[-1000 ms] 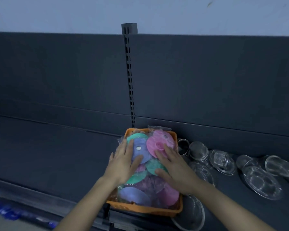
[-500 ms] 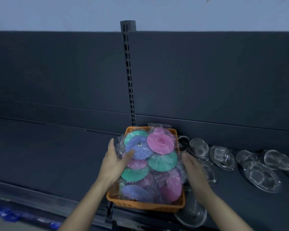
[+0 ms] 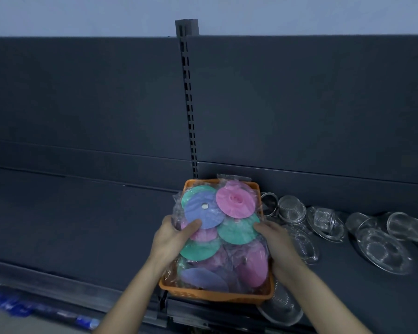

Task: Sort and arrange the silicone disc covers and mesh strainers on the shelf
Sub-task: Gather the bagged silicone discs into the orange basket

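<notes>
A dark grey shelving back panel (image 3: 82, 97) fills most of the view beneath a pale wall (image 3: 82, 13), split by a slotted upright post (image 3: 188, 97). Below it runs the dark shelf deck (image 3: 70, 225). An orange plastic basket (image 3: 217, 296) sits on the deck at the foot of the post, its near wall at the shelf's front edge. It is heaped with silicone disc covers (image 3: 204, 210) in clear plastic wrap: lavender, pink and green discs overlapping above the rim. To the basket's right, metal mesh strainers (image 3: 291, 209) lie scattered along the deck, some on their sides, some bowl-up, one at the front edge just beside the basket's near right corner. The person's left hand (image 3: 171, 237) holds the wrapped pile at its left side, thumb laid across the top at the lower edge of a lavender disc and fingers curled round the plastic. The right hand (image 3: 278, 242) lies along the basket's right side, one digit reaching onto a green disc; its other fingers drop out of sight, so whether they clasp anything cannot be told. Blurred blue items (image 3: 34, 309) lie on the floor at lower left
</notes>
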Tool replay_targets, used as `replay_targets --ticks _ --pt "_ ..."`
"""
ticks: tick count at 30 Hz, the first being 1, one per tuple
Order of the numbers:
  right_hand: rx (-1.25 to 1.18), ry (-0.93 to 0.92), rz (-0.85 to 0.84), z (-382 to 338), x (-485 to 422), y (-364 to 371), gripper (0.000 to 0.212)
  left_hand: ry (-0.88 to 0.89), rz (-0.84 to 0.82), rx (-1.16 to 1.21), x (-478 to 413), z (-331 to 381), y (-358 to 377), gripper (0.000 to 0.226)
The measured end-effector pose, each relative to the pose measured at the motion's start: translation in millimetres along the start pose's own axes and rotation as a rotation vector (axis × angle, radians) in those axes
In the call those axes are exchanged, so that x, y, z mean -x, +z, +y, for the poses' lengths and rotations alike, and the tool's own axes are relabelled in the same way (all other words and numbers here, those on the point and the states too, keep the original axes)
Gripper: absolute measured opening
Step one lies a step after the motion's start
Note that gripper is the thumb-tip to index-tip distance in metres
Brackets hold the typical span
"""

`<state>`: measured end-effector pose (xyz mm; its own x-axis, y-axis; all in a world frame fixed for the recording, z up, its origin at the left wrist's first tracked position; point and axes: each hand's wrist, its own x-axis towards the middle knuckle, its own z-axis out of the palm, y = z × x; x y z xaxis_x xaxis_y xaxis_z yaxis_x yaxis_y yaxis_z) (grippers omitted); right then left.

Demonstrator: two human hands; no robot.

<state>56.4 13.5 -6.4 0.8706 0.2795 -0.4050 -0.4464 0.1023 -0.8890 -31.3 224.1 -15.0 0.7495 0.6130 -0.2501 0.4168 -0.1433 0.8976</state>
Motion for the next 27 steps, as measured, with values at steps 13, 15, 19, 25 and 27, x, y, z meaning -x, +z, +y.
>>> replay_targets --ticks 13,15,19,25,27 --pt "-0.053 -0.056 -0.081 -5.4 5.6 0.5 0.015 0.002 0.02 0.111 18.4 18.1 -0.8 0.022" --pt "-0.048 -0.069 -0.109 -10.4 5.7 0.5 0.016 0.006 0.043 0.133 22.4 21.5 -2.7 0.024" --pt "-0.035 -0.064 -0.196 -18.9 5.6 1.3 0.019 0.02 0.15 0.184 40.0 23.4 -6.8 0.022" --pt "-0.014 -0.027 -0.342 -19.9 12.8 8.7 0.019 -0.062 0.323 0.181 70.7 25.8 -21.8 0.057" --pt "0.008 -0.021 -0.385 -19.5 18.1 14.2 0.013 -0.066 0.374 0.159 82.9 24.3 -27.2 0.058"
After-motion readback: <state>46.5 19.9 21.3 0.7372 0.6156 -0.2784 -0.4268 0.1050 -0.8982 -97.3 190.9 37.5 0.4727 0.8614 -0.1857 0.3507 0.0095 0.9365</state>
